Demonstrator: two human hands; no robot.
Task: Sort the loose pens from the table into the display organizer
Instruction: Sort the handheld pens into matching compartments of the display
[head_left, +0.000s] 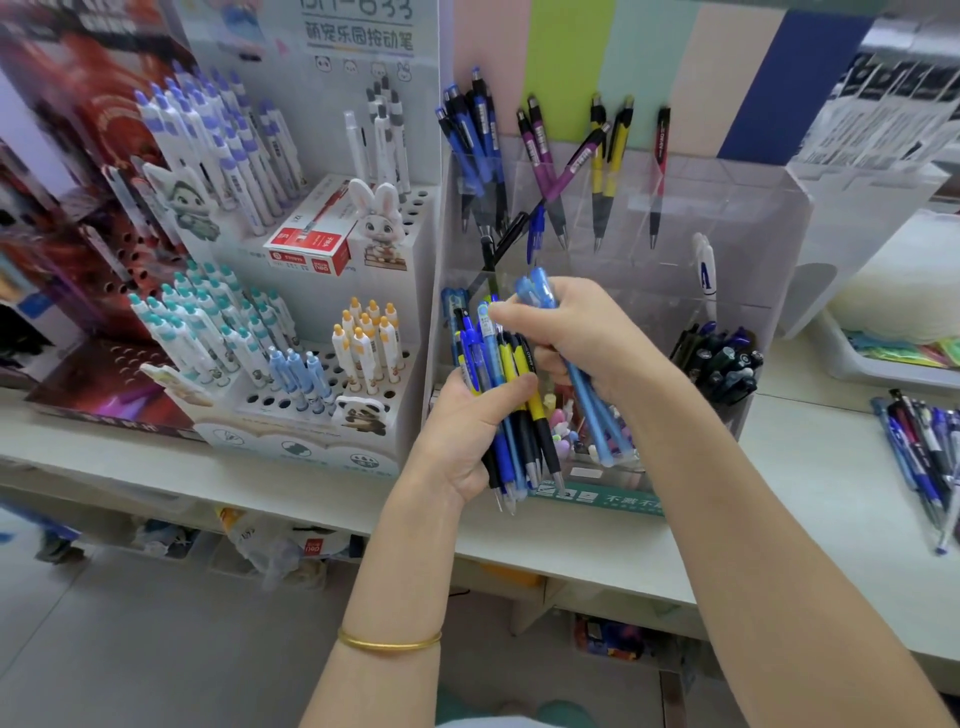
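The sorting looks partly done. The clear display organizer (753, 218) has pens grouped by colour in its back row: blue-and-black pens (474, 140), purple pens (540, 148), yellow pens (609, 150) and one red-and-black pen (660, 156). Its front right compartment is packed with dark pens (723, 364). A black pen and a purple one lie crossed at a slant inside the organizer rather than upright, so that part appears unsettled.

A good deal is left, by the look of it. Directly in front of the organizer the left hand (467, 431) grips a mixed bundle (511, 400) of blue, yellow-and-black and pale pens, tips down. Its fingers are curled round the bundle and the thumb is pressed across the front. The right hand (582, 332), just above and to the right of the left, has its fingers curled round a few light-blue pens (595, 415), apparently parted from the bundle by colour. One fingertip of this hand touches a pen cap at the bundle's top. Neither handful is in a compartment yet.

More loose pens (919, 457) lie in an untidy heap on the table (789, 467), well to the right of the organizer. These are slim click pens, mostly blue and black. The ones in the hands are smooth-barrelled with dark rubber grips near the tips.
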